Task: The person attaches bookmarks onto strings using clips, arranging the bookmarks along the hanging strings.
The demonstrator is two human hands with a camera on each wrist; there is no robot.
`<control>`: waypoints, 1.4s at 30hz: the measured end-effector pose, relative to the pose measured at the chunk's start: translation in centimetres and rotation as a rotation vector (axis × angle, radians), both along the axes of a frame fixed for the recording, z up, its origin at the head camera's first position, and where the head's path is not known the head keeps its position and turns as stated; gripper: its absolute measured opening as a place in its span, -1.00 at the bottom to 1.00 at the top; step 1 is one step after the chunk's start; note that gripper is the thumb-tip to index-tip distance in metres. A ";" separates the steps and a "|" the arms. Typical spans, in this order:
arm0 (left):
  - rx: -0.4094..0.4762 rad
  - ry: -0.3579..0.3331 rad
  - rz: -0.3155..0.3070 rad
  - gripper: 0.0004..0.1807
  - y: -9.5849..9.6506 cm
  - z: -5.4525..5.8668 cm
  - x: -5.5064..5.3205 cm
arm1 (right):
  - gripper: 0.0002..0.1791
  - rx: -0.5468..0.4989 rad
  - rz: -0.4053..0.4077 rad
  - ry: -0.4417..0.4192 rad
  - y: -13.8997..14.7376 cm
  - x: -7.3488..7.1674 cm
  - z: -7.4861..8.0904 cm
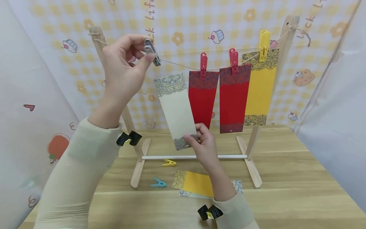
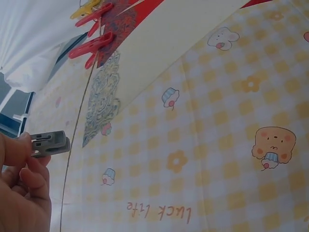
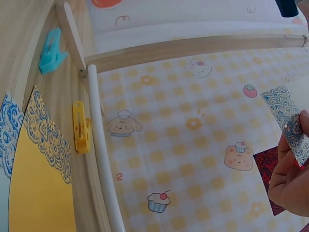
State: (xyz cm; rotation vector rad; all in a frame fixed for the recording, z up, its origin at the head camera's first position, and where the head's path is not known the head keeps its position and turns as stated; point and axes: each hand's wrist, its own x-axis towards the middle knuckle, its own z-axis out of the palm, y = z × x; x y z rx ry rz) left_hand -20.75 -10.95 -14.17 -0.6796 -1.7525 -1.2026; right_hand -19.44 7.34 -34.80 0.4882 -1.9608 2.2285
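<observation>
My left hand [image 1: 125,65] pinches a grey clothespin [image 1: 152,53] between thumb and fingers, up at the left part of the string [image 1: 180,65]. In the left wrist view the nose of the clothespin [image 2: 57,142] is right beside the string [image 2: 77,121]. Lower down, my right hand [image 1: 206,148] pinches the bottom end of a cream card [image 1: 176,113] with patterned lace borders. This card leans left, its top edge just below the string, overlapping a red card [image 1: 204,98]. The right wrist view shows the fingers at its patterned end [image 3: 285,116].
Red clothespins [image 1: 203,66] clip two red cards to the string; a yellow clothespin [image 1: 264,46] clips a yellow card [image 1: 260,92]. Wooden posts [image 1: 281,41] with a white crossbar [image 1: 171,157] bear the string. A yellow clothespin [image 1: 169,163], blue clothespin [image 1: 158,183] and stacked cards [image 1: 197,184] lie on the table [image 1: 128,206].
</observation>
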 end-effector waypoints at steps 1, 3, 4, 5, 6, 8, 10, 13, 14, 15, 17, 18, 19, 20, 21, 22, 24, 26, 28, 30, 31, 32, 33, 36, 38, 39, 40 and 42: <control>-0.006 0.011 -0.005 -0.80 0.0 0.2 0.0 | -0.71 0.003 0.003 -0.005 -0.1 0.0 0.0; -0.025 0.023 0.007 -0.80 0.0 0.5 0.1 | -0.71 0.005 0.005 -0.016 -0.1 0.1 0.0; -0.041 0.029 0.014 -0.81 0.0 0.6 0.1 | -0.71 0.009 0.002 -0.018 -0.2 0.1 0.0; -0.057 0.029 0.022 -0.81 0.1 0.8 0.2 | -0.71 0.009 -0.001 -0.018 -0.2 0.2 0.0; -0.074 0.025 0.031 -0.82 0.1 0.9 0.2 | -0.71 0.009 -0.008 -0.014 -0.2 0.2 0.1; -0.101 -0.001 0.049 -0.83 0.3 1.1 0.2 | -0.72 0.003 -0.017 -0.007 -0.3 0.2 0.2; -0.105 -0.053 0.047 -0.84 0.4 1.3 0.2 | -0.72 0.007 -0.025 0.000 -0.4 0.2 0.3; -0.091 -0.127 0.035 -0.83 0.4 1.5 0.1 | -0.72 0.017 -0.025 -0.001 -0.6 0.2 0.3; -0.089 -0.140 0.030 -0.82 0.4 1.6 0.0 | -0.72 0.023 -0.024 -0.003 -0.7 0.2 0.2; -0.090 -0.151 0.026 -0.82 0.4 1.7 0.0 | -0.72 0.030 -0.024 -0.003 -0.7 0.2 0.2; -0.113 -0.152 0.029 -0.82 0.4 1.8 0.0 | -0.72 0.030 -0.026 0.001 -0.8 0.1 0.1; -0.128 -0.153 0.029 -0.83 0.5 1.8 0.0 | -0.73 0.030 -0.030 0.005 -0.8 0.1 0.1; -0.143 -0.151 0.029 -0.84 0.6 1.8 0.0 | -0.73 0.029 -0.034 0.010 -0.9 0.0 0.1; -0.160 -0.148 0.030 -0.84 0.6 1.9 0.0 | -0.73 0.028 -0.038 0.014 -0.9 0.0 0.1; -0.173 -0.152 0.033 -0.85 0.7 1.9 0.1 | -0.73 0.028 -0.042 0.018 -1.0 -0.1 0.1; -0.182 -0.153 0.031 -0.86 0.7 1.9 0.1 | -0.73 0.028 -0.045 0.018 -1.0 -0.2 0.0; -0.193 -0.161 0.028 -0.87 0.8 1.8 0.1 | -0.74 0.032 -0.045 0.013 -1.2 -0.3 0.0; -0.205 -0.168 0.030 -0.87 0.9 1.7 0.0 | -0.74 0.034 -0.047 0.009 -1.3 -0.4 -0.1; -0.209 -0.182 0.031 -0.86 0.9 1.6 0.0 | -0.75 0.030 -0.053 0.010 -1.4 -0.5 -0.1; -0.217 -0.189 0.039 -0.86 0.9 1.6 0.0 | -0.75 0.027 -0.065 0.020 -1.6 -0.6 -0.1; -0.219 -0.190 0.041 -0.86 0.9 1.5 0.0 | -0.75 0.025 -0.071 0.026 -1.6 -0.6 -0.1; -0.213 -0.199 0.037 -0.86 0.9 1.5 0.1 | -0.75 0.020 -0.077 0.030 -1.6 -0.7 -0.1; -0.213 -0.208 0.037 -0.86 1.0 1.5 0.1 | -0.75 0.018 -0.084 0.035 -1.7 -0.7 -0.1; -0.199 -0.233 0.016 -0.86 1.1 1.4 0.2 | -0.75 0.015 -0.105 0.046 -1.8 -0.9 -0.1; -0.185 -0.253 0.003 -0.85 1.2 1.3 0.2 | -0.75 0.016 -0.115 0.054 -1.9 -1.0 0.0; -0.184 -0.254 0.000 -0.85 1.3 1.2 0.1 | -0.74 0.020 -0.118 0.061 -1.9 -1.1 0.1; -0.174 -0.257 -0.009 -0.84 1.3 1.2 0.1 | -0.74 0.023 -0.119 0.067 -1.9 -1.1 0.1; -0.172 -0.260 -0.015 -0.84 1.4 1.1 0.1 | -0.73 0.029 -0.121 0.076 -2.0 -1.1 0.2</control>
